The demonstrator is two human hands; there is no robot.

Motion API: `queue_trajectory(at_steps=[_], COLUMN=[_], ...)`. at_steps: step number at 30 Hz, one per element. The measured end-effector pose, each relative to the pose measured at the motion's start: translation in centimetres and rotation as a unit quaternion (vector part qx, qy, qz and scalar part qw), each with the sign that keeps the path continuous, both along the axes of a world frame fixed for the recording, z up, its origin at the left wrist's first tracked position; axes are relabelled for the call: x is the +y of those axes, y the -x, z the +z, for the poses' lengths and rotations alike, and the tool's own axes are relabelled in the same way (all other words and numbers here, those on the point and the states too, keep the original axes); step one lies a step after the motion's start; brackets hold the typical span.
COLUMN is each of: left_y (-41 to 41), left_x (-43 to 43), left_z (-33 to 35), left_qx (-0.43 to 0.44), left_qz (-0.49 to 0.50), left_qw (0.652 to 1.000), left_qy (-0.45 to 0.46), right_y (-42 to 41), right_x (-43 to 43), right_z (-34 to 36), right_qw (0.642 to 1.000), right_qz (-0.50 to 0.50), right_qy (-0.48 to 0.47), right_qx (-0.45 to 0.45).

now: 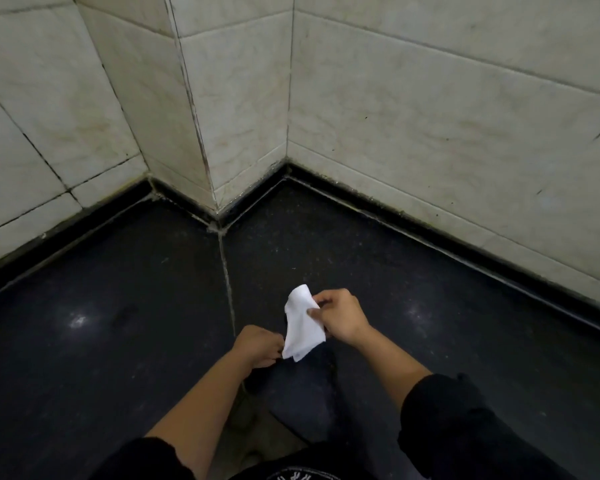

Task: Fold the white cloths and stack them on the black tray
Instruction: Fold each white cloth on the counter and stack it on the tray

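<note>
White cloth (303, 323): one, loosely part-folded, held in mid-air. Right hand (340, 317) pinched its upper edge and left hand (257, 346) its lower corner. Black tray: not in view. Stacking judged still outstanding.

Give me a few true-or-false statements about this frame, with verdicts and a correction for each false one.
1. The right hand pinches the white cloth near its upper part. True.
2. The white cloth lies spread flat on the dark surface. False: it hangs crumpled in the air between the two hands.
3. The left hand holds the cloth at its lower edge. True.
4. The wall behind is bare brick. False: it is covered in pale tiles with dark grout lines.
</note>
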State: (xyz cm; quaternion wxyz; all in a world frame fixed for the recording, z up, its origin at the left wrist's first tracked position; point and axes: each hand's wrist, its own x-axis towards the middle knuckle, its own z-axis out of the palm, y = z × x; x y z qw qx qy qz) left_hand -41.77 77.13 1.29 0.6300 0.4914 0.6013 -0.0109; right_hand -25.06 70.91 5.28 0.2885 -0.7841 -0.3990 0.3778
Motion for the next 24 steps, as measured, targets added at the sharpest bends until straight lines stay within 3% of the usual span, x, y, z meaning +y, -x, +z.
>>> queue_trajectory(at_steps=[5,9,13,24], left_y=[-1.7,-4.5,-7.5,-15.8], left_x=[-0.8,-1.8,-3.3,-12.7], left_z=[1.5,3.3,5.2,7.9], left_qx=[-0.176,-0.232,-0.249,-0.23], left_qz=[0.089,0.073,0.041,-0.202], left_qw=[0.972,0.959,0.956,0.942], left_qy=[0.13,0.144,0.152,0.14], right_y=[-0.6,-2.5,-5.2,-7.5], right_x=[-1.0,-3.7,-8.3,-25.2], right_z=[3.8,6.0,6.8,7.4], right_qw=[0.998,0.992,0.98,0.89], right_qz=[-0.029,-0.089,-0.176,-0.42], right_qy=[-0.051,-0.075,-0.057,-0.087], right_qx=[0.032,0.048,0.067,0.151])
